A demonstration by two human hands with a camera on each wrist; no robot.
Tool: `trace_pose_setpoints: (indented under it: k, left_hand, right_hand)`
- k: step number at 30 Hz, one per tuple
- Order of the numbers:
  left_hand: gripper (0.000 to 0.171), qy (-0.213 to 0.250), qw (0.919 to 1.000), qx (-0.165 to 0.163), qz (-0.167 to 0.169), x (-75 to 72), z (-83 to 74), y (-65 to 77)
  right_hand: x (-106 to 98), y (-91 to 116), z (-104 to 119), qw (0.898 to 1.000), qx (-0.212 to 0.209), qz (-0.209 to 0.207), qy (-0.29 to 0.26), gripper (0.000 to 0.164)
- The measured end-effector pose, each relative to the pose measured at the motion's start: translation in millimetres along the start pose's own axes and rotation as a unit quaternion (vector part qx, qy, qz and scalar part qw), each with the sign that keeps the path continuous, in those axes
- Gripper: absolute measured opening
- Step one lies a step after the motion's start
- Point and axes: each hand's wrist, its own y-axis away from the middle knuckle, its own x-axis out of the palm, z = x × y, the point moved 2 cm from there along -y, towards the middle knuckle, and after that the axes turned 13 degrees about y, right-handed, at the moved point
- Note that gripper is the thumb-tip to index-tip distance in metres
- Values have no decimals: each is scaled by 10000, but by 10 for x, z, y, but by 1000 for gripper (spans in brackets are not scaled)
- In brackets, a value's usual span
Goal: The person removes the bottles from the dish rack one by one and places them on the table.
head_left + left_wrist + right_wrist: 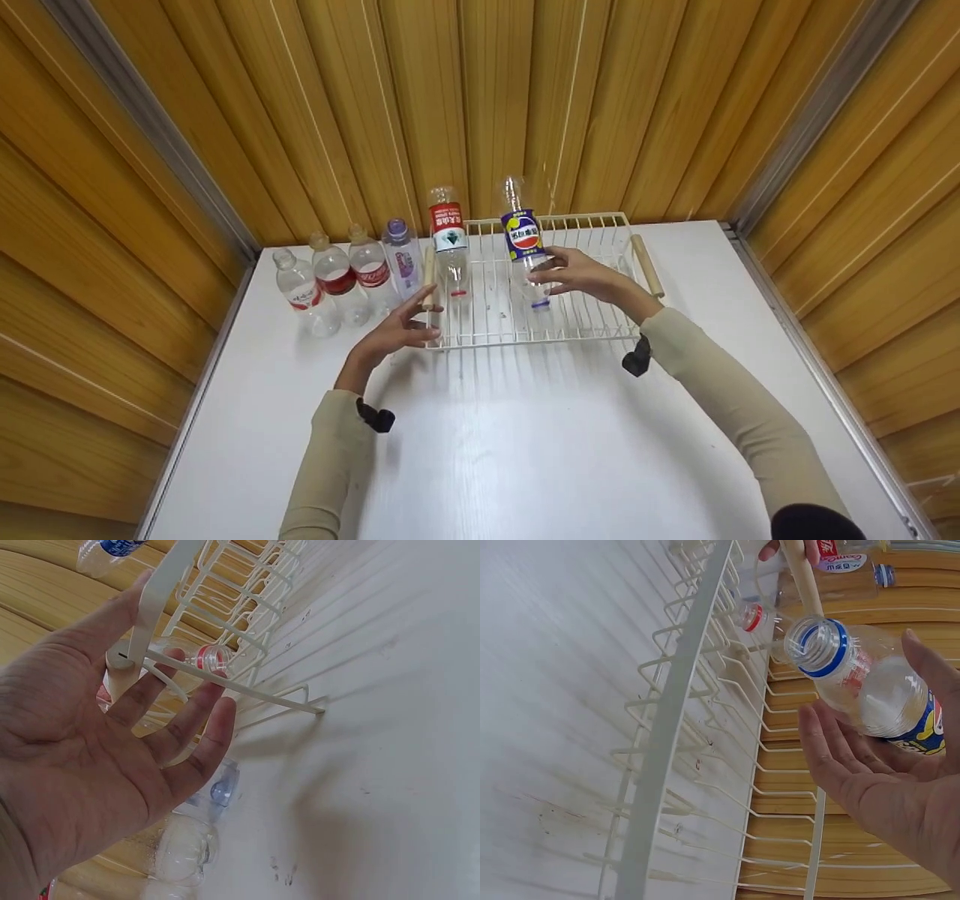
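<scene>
A clear plastic bottle with a blue-and-yellow label is upside down and slightly tilted over the white wire rack. My right hand holds it near its lower part, thumb on one side and fingers on the other. In the right wrist view its open neck with a blue ring points down toward the wires. My left hand grips the rack's front left corner, beside its wooden handle; in the left wrist view the thumb and fingers straddle the white frame. A red-labelled bottle stands inverted in the rack's left part.
Several empty bottles stand upright left of the rack, among them a purple-capped-looking one and a red-labelled one. A second wooden handle is on the rack's right end. Wooden panels rise behind the white table.
</scene>
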Motion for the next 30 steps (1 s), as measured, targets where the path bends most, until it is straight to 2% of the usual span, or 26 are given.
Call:
trace_pose_setpoints:
  k: [9,21,30]
  left_hand:
    - [91,13,10000,63,-44,-12,-2,-12]
    - [94,73,9999,-90,-70,5,21,4]
    - [92,10,9994,-150,-308,29,-6,7]
  right_hand:
    - [54,116,-42,9994,-292,-180,-32,83]
    - [52,204,-150,9941,-972,-275,-396,61]
    - [12,277,-254,9938,-1065,-209,-226,59]
